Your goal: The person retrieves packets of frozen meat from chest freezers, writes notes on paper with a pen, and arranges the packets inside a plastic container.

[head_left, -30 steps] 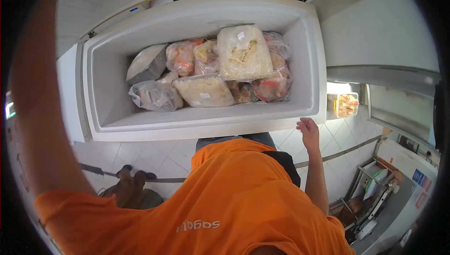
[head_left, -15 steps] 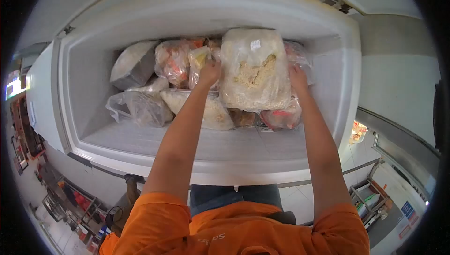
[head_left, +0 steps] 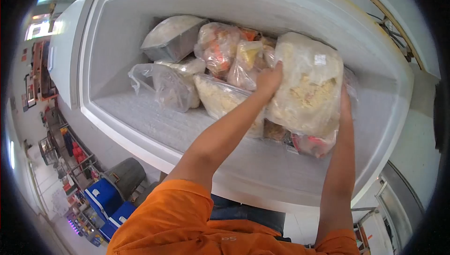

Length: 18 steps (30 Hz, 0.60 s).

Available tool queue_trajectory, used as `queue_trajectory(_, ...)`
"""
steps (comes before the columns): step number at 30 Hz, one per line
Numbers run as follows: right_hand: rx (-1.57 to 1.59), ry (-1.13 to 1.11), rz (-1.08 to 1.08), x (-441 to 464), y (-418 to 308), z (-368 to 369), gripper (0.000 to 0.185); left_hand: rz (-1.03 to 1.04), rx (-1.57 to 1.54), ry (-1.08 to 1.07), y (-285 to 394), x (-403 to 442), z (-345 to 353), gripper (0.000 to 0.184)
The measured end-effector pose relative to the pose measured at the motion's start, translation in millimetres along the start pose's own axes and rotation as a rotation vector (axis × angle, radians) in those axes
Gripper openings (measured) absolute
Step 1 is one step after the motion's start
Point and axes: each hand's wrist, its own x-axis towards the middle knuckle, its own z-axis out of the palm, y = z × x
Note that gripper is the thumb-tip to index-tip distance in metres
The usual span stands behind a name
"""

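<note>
Chest freezer (head_left: 136, 131): one. Metal tub (head_left: 166, 44) with pale contents: one. Flat, pale wrapped blocks: two, namely the upper block (head_left: 300, 100) and the lower block (head_left: 222, 100). White label (head_left: 320, 59) on the upper block: one. Clear bags plainly distinguishable: four, namely an orange-and-pink bag (head_left: 218, 44), a bag with a yellow piece (head_left: 247, 63), a loose-necked bag (head_left: 171, 88) and a red-marked bag (head_left: 311, 145). Further wrapping is partly covered; total bag count cannot be certified. Grey bin (head_left: 126, 176): one. Orange shirt (head_left: 183, 213): one.
</note>
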Motion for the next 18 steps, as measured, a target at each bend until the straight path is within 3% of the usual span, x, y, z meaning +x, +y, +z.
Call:
queue_trajectory(1, 0.087, -0.049, 0.009, -1, -4, 2, 0.07, 0.022, 0.037, 0.049, 6, -8, -3, 0.078)
queue_trajectory(4, -0.242, 0.019, 0.214, -6, -8, -8, 0.068, 0.038, 0.071, 0.157, 12, -33, -4, 0.07)
queue_trajectory(7, -0.376, 0.095, 0.178, -55, -62, 31, 0.066, 0.067, 0.037, 0.211, 14, -56, -9, 0.063)
queue_trajectory(10, -0.726, 0.122, -0.117, -23, 20, 0, 0.068, 0.124, 0.055, 0.264, 19, -71, -21, 0.06)
queue_trajectory(13, -0.14, 0.038, 0.359, -58, 24, 39, 0.069, 0.114, 0.116, 0.212, 9, -79, -57, 0.058)
queue_trajectory(16, -0.507, 0.03, 0.159, -99, 11, 88, 0.071, 0.151, 0.154, 0.167, -3, -59, -106, 0.055)
queue_trajectory(17, -0.325, -0.01, 0.053, -85, 38, 76, 0.074, 0.156, 0.152, 0.161, -8, -49, -117, 0.054)
queue_trajectory(18, -0.266, -0.032, 0.131, -82, 37, 78, 0.075, 0.153, 0.148, 0.148, -17, -41, -120, 0.052)
